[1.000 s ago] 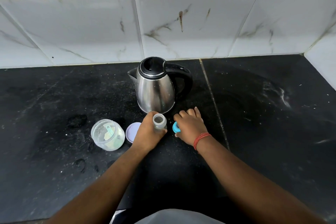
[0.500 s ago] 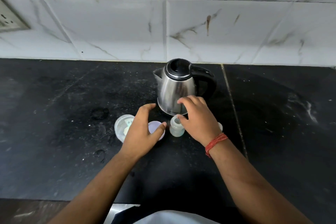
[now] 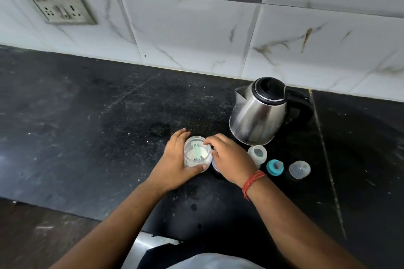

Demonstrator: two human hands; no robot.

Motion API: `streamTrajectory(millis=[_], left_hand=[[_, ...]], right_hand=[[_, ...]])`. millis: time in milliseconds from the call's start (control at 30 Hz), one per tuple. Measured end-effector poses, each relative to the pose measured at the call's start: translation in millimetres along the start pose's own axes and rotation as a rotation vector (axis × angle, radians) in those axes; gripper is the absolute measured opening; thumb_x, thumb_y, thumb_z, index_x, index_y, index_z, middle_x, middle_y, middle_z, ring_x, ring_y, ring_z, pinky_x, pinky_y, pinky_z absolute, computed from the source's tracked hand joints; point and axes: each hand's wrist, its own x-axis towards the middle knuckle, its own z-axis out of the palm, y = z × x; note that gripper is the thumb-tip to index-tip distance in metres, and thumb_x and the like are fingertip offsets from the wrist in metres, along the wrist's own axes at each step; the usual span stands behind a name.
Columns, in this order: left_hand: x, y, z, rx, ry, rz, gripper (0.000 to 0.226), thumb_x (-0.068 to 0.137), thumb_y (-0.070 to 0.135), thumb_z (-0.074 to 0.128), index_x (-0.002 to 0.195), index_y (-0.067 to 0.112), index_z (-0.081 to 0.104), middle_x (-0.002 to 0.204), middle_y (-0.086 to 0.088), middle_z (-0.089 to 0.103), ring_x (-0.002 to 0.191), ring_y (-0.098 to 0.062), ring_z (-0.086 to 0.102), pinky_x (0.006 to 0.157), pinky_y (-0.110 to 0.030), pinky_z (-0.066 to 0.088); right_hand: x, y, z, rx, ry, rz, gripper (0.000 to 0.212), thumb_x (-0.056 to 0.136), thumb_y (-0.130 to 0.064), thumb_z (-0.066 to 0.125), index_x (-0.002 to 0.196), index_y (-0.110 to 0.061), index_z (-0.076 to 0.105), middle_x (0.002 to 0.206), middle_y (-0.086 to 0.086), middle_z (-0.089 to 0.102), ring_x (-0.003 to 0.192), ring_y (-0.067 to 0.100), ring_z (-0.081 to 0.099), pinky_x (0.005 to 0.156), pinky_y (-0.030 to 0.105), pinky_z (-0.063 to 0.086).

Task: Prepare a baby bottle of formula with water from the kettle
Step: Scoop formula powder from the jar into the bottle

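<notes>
Formula not yet scooped: left hand (image 3: 175,165) clasps the clear round formula jar (image 3: 197,156) at frame centre, white powder and a green scoop (image 3: 197,152) inside; right hand (image 3: 229,160) fingertips pinch at its rim. Right of them stand the small open translucent baby bottle (image 3: 258,155), contents unclear, teal nipple ring (image 3: 275,167), clear dome cap (image 3: 299,169); steel kettle (image 3: 260,113) behind, shut.

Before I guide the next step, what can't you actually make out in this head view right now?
- Water level in the kettle: its lid is shut.
- Lid of the formula jar: mostly hidden under the right hand.
- Whether the fingertips grip the green scoop: motion blur.
- Whether the bottle holds anything: too small, blurred.
</notes>
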Motion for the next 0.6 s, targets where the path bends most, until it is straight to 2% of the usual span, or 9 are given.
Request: streamTrajectory(millis=[67,100,167,233,333,400,467,533,600], left_hand=[[3,-5,1,-0.053,-0.044,-0.039,0.122,0.066,0.088,0.064,0.155,0.013,0.027,0.162,-0.001,0.025,0.151,-0.009,0.022,0.123,-0.033,0.027],[5,-6,1,-0.081,-0.062,-0.056,0.117,0.067,0.083,0.069,0.154,0.017,0.029,0.159,0.001,0.031,0.146,-0.005,0.03,0.121,-0.031,0.03],[8,-5,3,-0.144,-0.076,-0.062,0.092,0.073,0.059,0.083,0.145,0.03,0.034,0.144,0.011,0.044,0.13,0.006,0.043,0.113,-0.029,0.041],[11,-6,5,-0.18,-0.065,-0.04,0.08,0.074,0.052,0.084,0.138,0.034,0.039,0.134,0.017,0.051,0.125,0.003,0.05,0.106,-0.032,0.048],[13,-7,5,-0.221,-0.066,-0.006,0.08,0.072,0.052,0.083,0.139,0.031,0.044,0.13,0.016,0.055,0.121,-0.006,0.055,0.101,-0.035,0.051],[13,-8,8,-0.204,-0.033,0.066,0.075,0.074,0.048,0.085,0.136,0.035,0.044,0.13,0.019,0.051,0.123,-0.007,0.052,0.103,-0.032,0.047],[12,-8,13,-0.139,0.028,0.157,0.077,0.075,0.047,0.083,0.139,0.03,0.045,0.134,0.021,0.045,0.129,-0.011,0.043,0.108,-0.026,0.035],[13,-5,17,-0.064,0.066,0.212,0.082,0.075,0.052,0.077,0.143,0.019,0.047,0.14,0.015,0.041,0.134,-0.013,0.035,0.113,-0.022,0.024],[15,1,18,0.003,0.069,0.271,0.081,0.075,0.053,0.073,0.144,0.019,0.047,0.146,0.007,0.041,0.138,-0.015,0.031,0.117,-0.027,0.023]], right_hand=[[0,-2,4,-0.004,-0.01,0.002,0.037,0.093,-0.007,0.053,0.122,-0.03,0.056,0.126,-0.011,0.055,0.105,0.019,0.062,0.08,0.047,0.054],[0,-2,4,-0.005,-0.013,0.003,0.04,0.091,-0.005,0.051,0.123,-0.029,0.057,0.127,-0.01,0.055,0.105,0.02,0.062,0.081,0.047,0.054],[2,-2,2,-0.001,-0.007,-0.001,0.042,0.09,-0.004,0.05,0.124,-0.026,0.058,0.128,-0.008,0.054,0.107,0.021,0.061,0.084,0.047,0.054],[1,-3,1,0.012,0.047,-0.028,0.04,0.089,-0.005,0.048,0.123,-0.021,0.061,0.125,-0.005,0.055,0.106,0.021,0.06,0.084,0.046,0.054],[-4,-9,-4,-0.014,0.097,-0.173,0.034,0.087,-0.011,0.047,0.114,-0.017,0.066,0.119,-0.004,0.059,0.1,0.02,0.061,0.08,0.042,0.055],[-4,-13,-11,-0.135,-0.021,-0.26,0.033,0.085,-0.006,0.057,0.114,-0.019,0.067,0.124,-0.007,0.059,0.097,0.022,0.064,0.074,0.042,0.055],[-1,-18,-18,-0.328,-0.183,-0.301,0.033,0.088,-0.007,0.06,0.118,-0.019,0.068,0.137,-0.009,0.054,0.092,0.028,0.066,0.066,0.04,0.05],[3,-24,-26,-0.516,-0.285,-0.304,0.031,0.093,-0.013,0.057,0.123,-0.017,0.065,0.146,-0.007,0.049,0.09,0.032,0.066,0.063,0.038,0.044],[5,-30,-31,-0.659,-0.334,-0.289,0.036,0.097,-0.016,0.055,0.133,-0.015,0.06,0.146,0.001,0.049,0.097,0.034,0.066,0.065,0.038,0.039]])
